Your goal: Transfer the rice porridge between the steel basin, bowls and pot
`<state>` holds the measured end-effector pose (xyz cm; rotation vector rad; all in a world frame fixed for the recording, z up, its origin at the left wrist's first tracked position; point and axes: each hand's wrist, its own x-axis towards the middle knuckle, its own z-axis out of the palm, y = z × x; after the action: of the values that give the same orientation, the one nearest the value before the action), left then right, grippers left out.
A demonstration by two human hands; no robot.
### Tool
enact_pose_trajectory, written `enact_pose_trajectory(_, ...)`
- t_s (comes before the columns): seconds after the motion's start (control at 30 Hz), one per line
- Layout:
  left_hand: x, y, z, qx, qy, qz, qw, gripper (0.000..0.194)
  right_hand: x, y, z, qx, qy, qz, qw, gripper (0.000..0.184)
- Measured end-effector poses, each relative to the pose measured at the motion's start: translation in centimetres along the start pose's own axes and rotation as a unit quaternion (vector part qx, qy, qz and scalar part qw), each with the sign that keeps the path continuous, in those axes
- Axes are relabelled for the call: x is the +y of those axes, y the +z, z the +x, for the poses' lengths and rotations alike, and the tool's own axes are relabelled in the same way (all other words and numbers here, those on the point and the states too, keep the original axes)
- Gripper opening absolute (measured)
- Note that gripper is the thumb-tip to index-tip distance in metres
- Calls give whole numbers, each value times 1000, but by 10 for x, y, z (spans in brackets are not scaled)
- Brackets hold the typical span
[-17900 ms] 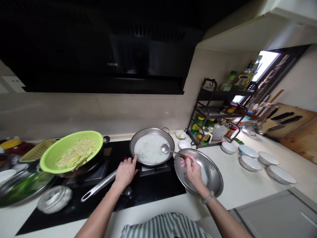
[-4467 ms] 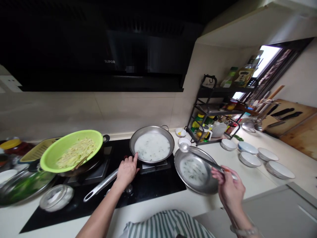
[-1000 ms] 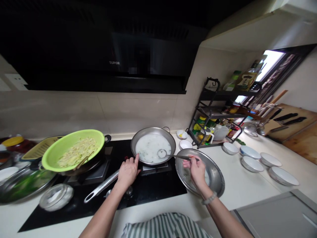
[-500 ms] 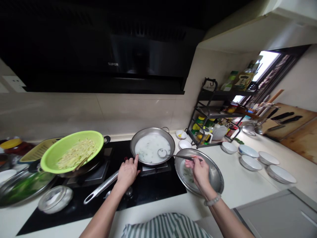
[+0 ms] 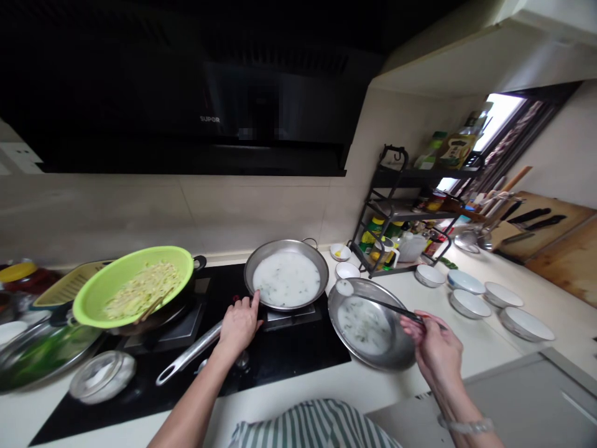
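Ladle (image 5: 387, 307): a round head and a long, thin, dark handle are shown; it is held aslant, with its head ahead and to the left of the right hand. Whether the far rim of the bowl is touched by it cannot be told.
Metal bowl (image 5: 402, 339): wide and silver, set on the desk (image 5: 429, 298) just left of the right hand, and part filled with white liquid dotted with dark green bits.
Pan (image 5: 249, 274): grey and shallow, set on the stove (image 5: 298, 354) ahead of the left hand; its white liquid is flecked with green.
Left hand (image 5: 240, 323): closed over the pan's silver handle, with the forefinger stretched toward the rim.
Right hand (image 5: 438, 351): closed narrowly on the ladle's end.
Ladle, half a second ago: its head was dipped in the pan; now it has been brought over to the metal bowl.
Hands, half a second ago: the right has been drawn to the right and nearer the body, so more of the bowl's liquid is uncovered; the left has been kept in place.
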<state>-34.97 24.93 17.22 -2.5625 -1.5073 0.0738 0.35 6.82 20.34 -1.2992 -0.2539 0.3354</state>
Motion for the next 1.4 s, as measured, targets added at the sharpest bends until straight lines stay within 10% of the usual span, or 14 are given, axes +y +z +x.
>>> enact_pose_trajectory(0.3,0,1,0,2,2,2,1000,68,45,-55,-9,-32,-114,-201,972,43)
enact_pose_trajectory(0.53,-1,4,1,0,0,5,1000,68,73,-83,-28,-220,-367,-335,839,29)
enact_pose_trajectory(0.6,-1,4,1,2,-2,4,1000,68,70,-82,-29,-225,-357,-340,840,28)
enact_pose_trajectory(0.77,0,3,0,7,2,4,1000,69,43,-54,-20,-43,-151,-193,968,34)
enact_pose_trajectory(0.87,0,2,0,5,3,8,1000,68,24,-25,-17,2,-71,-53,996,29)
enact_pose_trajectory(1.17,1,1,0,10,2,16,1000,68,12,64,-43,-212,-138,-117,960,32)
enact_pose_trajectory(1.4,1,2,0,19,2,15,1000,69,42,94,-43,-296,-174,-191,919,32)
